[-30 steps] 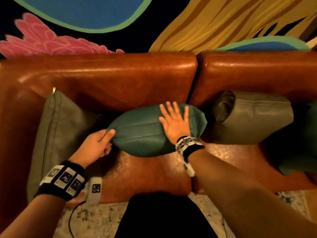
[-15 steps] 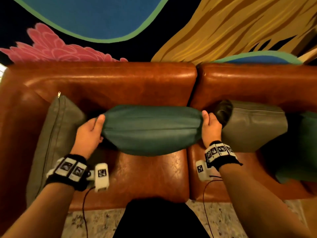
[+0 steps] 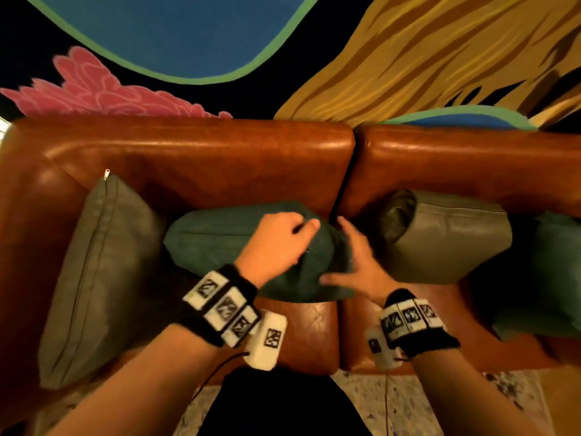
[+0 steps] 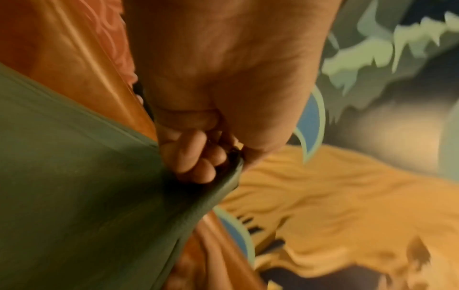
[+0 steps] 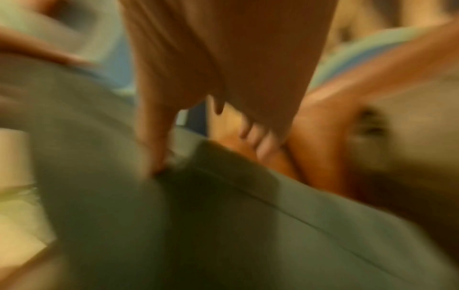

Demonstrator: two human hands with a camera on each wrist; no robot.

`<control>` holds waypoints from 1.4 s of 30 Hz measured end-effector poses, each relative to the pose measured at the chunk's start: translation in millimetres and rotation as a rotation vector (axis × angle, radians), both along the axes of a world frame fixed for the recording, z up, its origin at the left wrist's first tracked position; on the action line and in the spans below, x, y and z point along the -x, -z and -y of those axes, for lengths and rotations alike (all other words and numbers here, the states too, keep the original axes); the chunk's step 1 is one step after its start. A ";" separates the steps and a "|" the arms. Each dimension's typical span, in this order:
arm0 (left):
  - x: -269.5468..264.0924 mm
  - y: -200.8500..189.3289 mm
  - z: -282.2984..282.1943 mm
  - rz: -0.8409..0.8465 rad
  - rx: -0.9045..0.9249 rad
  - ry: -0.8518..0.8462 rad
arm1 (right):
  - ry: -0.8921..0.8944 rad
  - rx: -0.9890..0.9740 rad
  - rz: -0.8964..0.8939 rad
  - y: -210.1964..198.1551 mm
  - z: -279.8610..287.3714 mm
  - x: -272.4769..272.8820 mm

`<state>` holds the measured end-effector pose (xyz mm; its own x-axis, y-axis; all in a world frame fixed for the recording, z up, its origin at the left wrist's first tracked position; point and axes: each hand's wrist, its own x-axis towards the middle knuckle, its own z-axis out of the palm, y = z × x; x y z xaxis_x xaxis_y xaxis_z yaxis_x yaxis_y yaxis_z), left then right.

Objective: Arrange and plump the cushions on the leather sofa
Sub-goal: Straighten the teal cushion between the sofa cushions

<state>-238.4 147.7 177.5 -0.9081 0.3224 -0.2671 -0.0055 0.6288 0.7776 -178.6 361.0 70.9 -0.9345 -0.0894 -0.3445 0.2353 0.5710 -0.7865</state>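
Here the dark green cushion (image 3: 220, 243) lies on its side on the seat of the brown leather sofa (image 3: 195, 158), pushed against the backrest just left of the gap between the 2 seat sections. The left hand (image 3: 276, 243) comes over the top of it, fingers curled and bunching the fabric at the cushion's right end; the left wrist view shows those fingers (image 4: 196, 157) folded tight round a seamed edge of the dark green cushion (image 4: 74, 196). The right hand (image 3: 358, 262) lies against that same right end, thumb stretched out along the lower front of the cover and fingers reaching up behind it (they look fairly straight, pressing rather than gripping). The right wrist view is badly blurred, and shows only the right hand (image 5: 223, 68) against green fabric.

To the left, an olive cushion (image 3: 100, 272) leans into the sofa's corner by the armrest, its zip pull (image 3: 107, 174) at the top. To the right, a 2nd olive cushion (image 3: 446, 237) sits on the other seat section, just beside the right hand, and a teal cushion (image 3: 550, 278) rests beyond it at the picture's edge. Both wrists wear black bands with printed marker tiles. Behind the sofa is a painted wall (image 3: 176, 36) in blue, pink and yellow.
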 end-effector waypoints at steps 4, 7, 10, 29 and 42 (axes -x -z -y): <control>-23.6 47.7 -34.4 0.089 0.004 0.243 | 0.136 -0.015 -0.046 -3.7 44.5 -22.2; -27.9 81.9 -15.3 0.157 -0.099 0.242 | 0.513 -0.152 -0.034 8.1 27.9 -23.9; -10.0 127.3 32.7 -0.044 0.306 -0.069 | 0.712 -0.261 0.034 18.0 -10.1 -26.8; 7.5 81.7 131.8 -0.133 0.226 -0.501 | 0.811 -0.287 0.049 -10.8 -49.1 -48.3; -36.1 80.4 102.7 0.321 -0.423 -0.500 | 0.043 0.006 -0.246 -18.7 215.7 17.4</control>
